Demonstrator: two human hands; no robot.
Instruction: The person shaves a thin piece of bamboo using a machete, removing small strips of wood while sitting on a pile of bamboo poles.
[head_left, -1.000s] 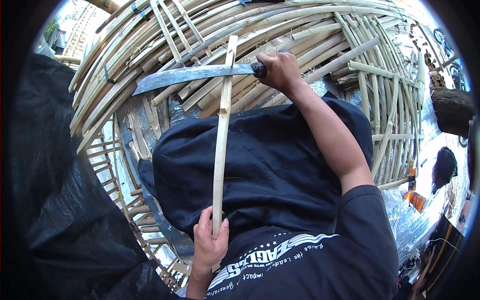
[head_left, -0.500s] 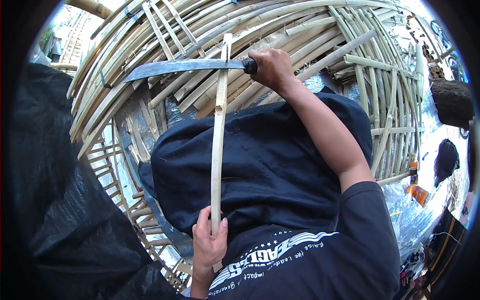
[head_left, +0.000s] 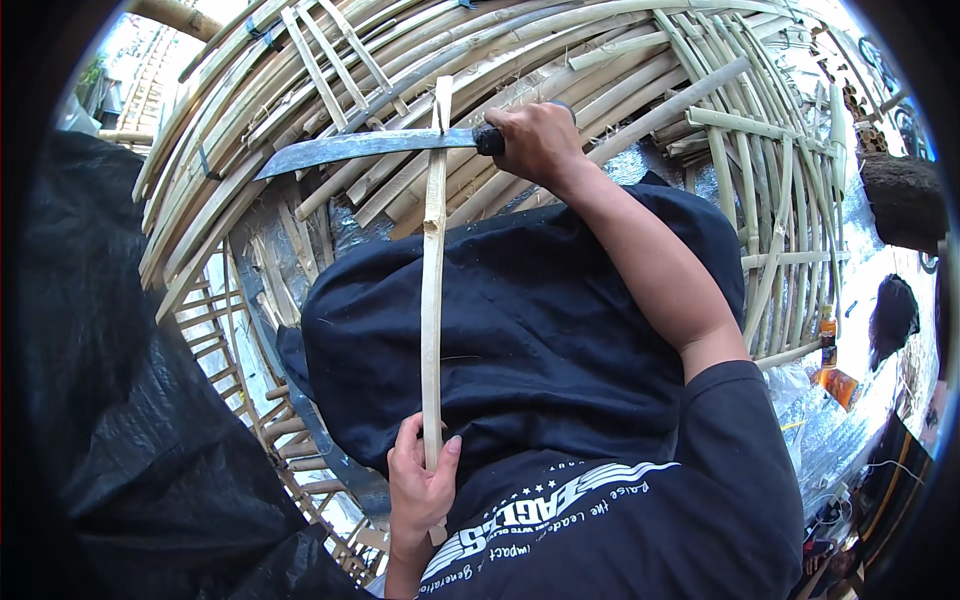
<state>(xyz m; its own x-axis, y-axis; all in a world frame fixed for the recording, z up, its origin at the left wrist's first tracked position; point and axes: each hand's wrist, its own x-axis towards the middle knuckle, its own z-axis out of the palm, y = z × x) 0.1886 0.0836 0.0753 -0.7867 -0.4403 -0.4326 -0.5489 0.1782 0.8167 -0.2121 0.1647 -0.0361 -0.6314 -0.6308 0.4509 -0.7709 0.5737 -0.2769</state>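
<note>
My right hand [head_left: 538, 143] is closed round the dark handle of a machete [head_left: 370, 146]. Its long grey blade points left and lies across the upper part of a pale bamboo strip [head_left: 432, 300]. Just above the blade, a narrow dark slit shows in the strip near its far end; a notched node sits below the blade. My left hand [head_left: 422, 480] grips the strip's near end close to my shirt, thumb on one side and fingers on the other. The strip runs upright in view over the dark cloth [head_left: 560, 320] covering my lap.
Long split bamboo strips [head_left: 600, 90] lie piled across the far side. A bamboo lattice [head_left: 770, 190] stands at the right, with a small bottle [head_left: 828, 335] beside it. Black sheeting [head_left: 130, 400] hangs at the left, next to a ladder-like bamboo frame [head_left: 285, 425].
The machete and my right hand have moved slightly nearer to me and the blade tilts a little more. The strip's far end has shifted slightly left and nearer. My left hand keeps its grip.
</note>
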